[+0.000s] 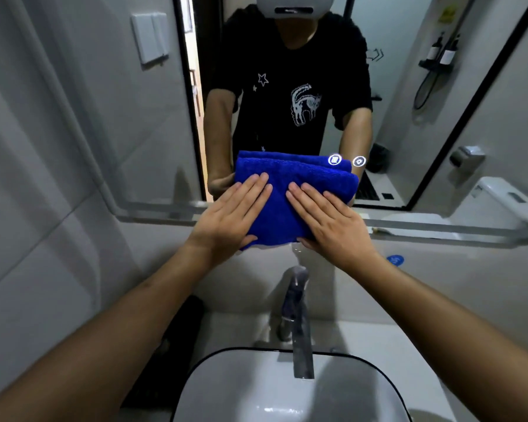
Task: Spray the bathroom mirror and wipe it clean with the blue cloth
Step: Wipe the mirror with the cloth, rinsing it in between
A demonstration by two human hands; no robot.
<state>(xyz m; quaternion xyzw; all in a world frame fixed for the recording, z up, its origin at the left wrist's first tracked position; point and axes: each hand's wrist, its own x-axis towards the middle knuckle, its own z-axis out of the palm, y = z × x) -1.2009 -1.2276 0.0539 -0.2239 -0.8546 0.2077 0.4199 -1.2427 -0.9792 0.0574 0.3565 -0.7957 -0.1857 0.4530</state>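
I hold the blue cloth (287, 205) flat against the lower edge of the mirror (409, 123), directly ahead of both hands and above the faucet (299, 324). The cloth is folded into a pad; its long axis runs left to right, parallel to the mirror's bottom rim.

The left hand (229, 220) lies flat on the left part of the pad, fingers extended and pointing up and to the right. The right hand (333, 223) lies flat on the right part, fingers extended and pointing up and to the left. Neither hand is closed; both press the cloth with open palms, thumbs tucked at its lower edge. Both hands sit about equally near the cloth, so I judge that either one can lead the next stroke, which must run upward or sideways, as the glass extends that way.

No spray bottle is in view. I cannot tell whether the glass is wet. The part of the cloth under the palms is hidden. The basin (256, 388) is cut off at the bottom edge.
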